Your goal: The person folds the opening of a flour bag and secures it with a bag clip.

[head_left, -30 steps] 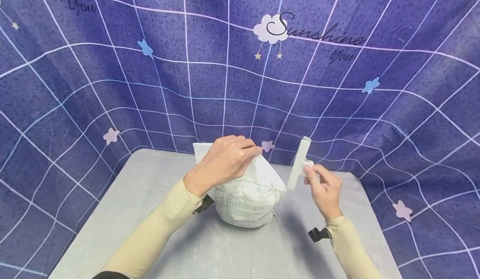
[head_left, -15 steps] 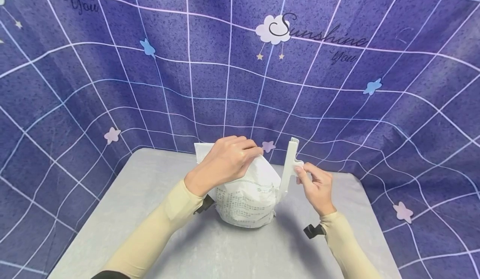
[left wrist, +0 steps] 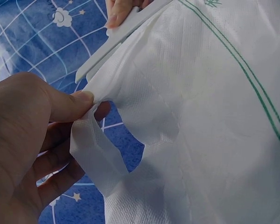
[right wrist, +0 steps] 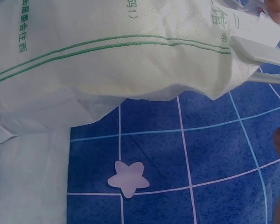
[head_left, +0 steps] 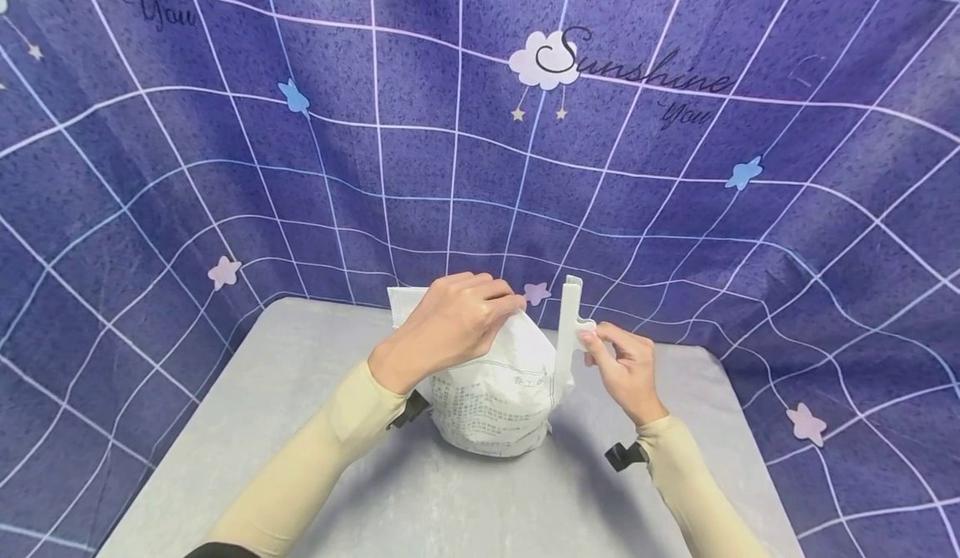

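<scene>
A white bag (head_left: 487, 408) with printed characters and green lines stands upright on the table. My left hand (head_left: 457, 316) pinches its gathered top; in the left wrist view the thumb (left wrist: 81, 102) presses the fabric beside a cut-out handle loop (left wrist: 95, 149). With thumb and fingers, my right hand (head_left: 626, 371) grips a long white bag clip (head_left: 567, 333) by its tab, at the bag's right edge. In the right wrist view the two arms of the clip (right wrist: 259, 51) stand apart, one on each side of the bag's corner.
A pale grey table (head_left: 300, 391) extends around the bag. Behind it and along both sides hangs a purple-blue curtain (head_left: 420, 158) with grid lines, stars and lettering. Dark wrist-camera mounts (head_left: 624, 456) project from both sleeves.
My right hand has moved left with the bag clip, bringing it from beside the bag onto its right edge, and the clip is now more upright. The left hand stays on the bag's top.
</scene>
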Demonstrator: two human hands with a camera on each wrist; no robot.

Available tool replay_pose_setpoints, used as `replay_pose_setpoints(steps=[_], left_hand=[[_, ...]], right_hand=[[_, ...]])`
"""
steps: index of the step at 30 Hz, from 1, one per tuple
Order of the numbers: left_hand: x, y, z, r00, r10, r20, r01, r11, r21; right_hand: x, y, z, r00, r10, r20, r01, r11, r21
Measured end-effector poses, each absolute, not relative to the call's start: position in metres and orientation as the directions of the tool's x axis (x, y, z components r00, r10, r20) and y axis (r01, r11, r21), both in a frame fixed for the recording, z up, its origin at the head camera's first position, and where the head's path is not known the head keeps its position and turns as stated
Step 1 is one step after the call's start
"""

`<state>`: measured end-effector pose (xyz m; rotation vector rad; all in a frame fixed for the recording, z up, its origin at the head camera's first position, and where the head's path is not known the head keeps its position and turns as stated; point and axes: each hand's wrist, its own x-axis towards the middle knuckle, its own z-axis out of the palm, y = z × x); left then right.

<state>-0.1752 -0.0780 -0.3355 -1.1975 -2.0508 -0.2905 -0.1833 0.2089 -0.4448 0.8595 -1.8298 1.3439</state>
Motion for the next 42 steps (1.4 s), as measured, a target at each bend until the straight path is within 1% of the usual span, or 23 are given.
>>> replay_pose_setpoints(steps=[6,17,23,28,32,42], left_hand=[[-0.174,-0.078,-0.336,-0.297,0.661,0.689,0.825,0.541,-0.162],[-0.176,-0.079,-0.336,-0.301,0.663,0.685,0.831,0.535,-0.153],[-0.176,-0.079,-0.336,-0.301,0.654,0.694,0.838,0.528,-0.135],[-0.176,-0.080,-0.335,-0.298,0.626,0.721,0.834,0.538,-0.122],[-0.176,-0.080,-0.335,-0.298,0.614,0.731,0.835,0.539,-0.112],[-0.177,-0.080,-0.336,-0.303,0.614,0.729,0.850,0.520,-0.085]], right_hand=[[-0.185,0.207,-0.441,-0.553,-0.133,0.823,-0.824,0.234,-0.516],[-0.191,0.210,-0.438,-0.573,-0.194,0.796,-0.812,0.265,-0.520],[-0.193,0.212,-0.436,-0.567,-0.235,0.790,-0.814,0.305,-0.494],[-0.188,0.210,-0.423,-0.564,-0.269,0.781,-0.816,0.331,-0.475],[-0.180,0.203,-0.407,-0.548,-0.286,0.786,-0.828,0.314,-0.464],[-0.195,0.211,-0.426,-0.566,-0.311,0.764,-0.820,0.309,-0.482]])
